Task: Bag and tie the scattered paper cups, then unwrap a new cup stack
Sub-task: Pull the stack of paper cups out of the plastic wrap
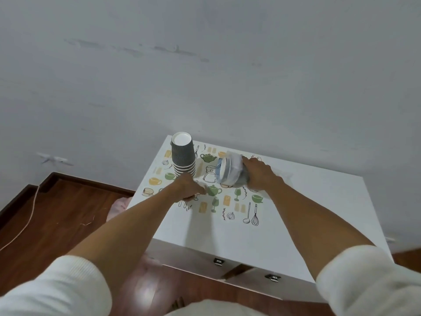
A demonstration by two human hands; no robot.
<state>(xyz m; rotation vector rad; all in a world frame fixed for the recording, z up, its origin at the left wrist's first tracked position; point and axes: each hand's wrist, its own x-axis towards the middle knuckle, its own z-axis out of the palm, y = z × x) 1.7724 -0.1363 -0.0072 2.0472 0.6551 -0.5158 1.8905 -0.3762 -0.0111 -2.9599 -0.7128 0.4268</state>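
From my feed, the right hand [259, 173] grips the wrapped cup stack [232, 171] sideways just above the tabletop [319, 201], probably so the left hand [190, 188], pinched on something, likely the wrap's loose end, can peel. Grey cups [183, 156] stand upside down nearby.

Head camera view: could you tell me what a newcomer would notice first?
A dark stack of upside-down cups stands at the far left of the white table. Beside it, the right hand grips a plastic-wrapped cup stack lying sideways, while the left hand pinches near its open end.
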